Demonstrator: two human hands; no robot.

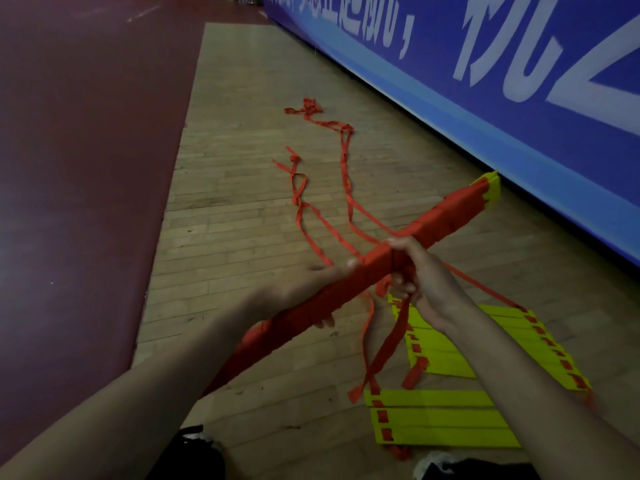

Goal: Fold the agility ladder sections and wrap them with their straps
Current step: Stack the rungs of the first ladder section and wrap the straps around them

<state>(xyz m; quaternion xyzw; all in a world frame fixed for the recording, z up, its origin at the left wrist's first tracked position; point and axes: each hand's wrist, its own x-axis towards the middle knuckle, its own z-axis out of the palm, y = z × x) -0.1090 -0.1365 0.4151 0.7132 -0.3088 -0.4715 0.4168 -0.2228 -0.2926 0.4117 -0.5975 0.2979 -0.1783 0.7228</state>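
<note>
Mid-air over the floor (242,202), a stiff, light bundle (443,220); left hand (304,292) wrapped round its middle, right hand (415,271) clamped alongside, pinching the limp, slippery strap (388,342). Probably best gripped centrally.

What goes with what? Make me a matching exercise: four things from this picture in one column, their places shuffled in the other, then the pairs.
1 wrapped bundle
2 yellow rungs
3 loose red straps
4 blue banner

A flat on the floor, lower right
B upright, along the right side
C gripped by left hand and right hand
D trailing across the wooden floor ahead

Pairs: 1-C, 2-A, 3-D, 4-B
</note>
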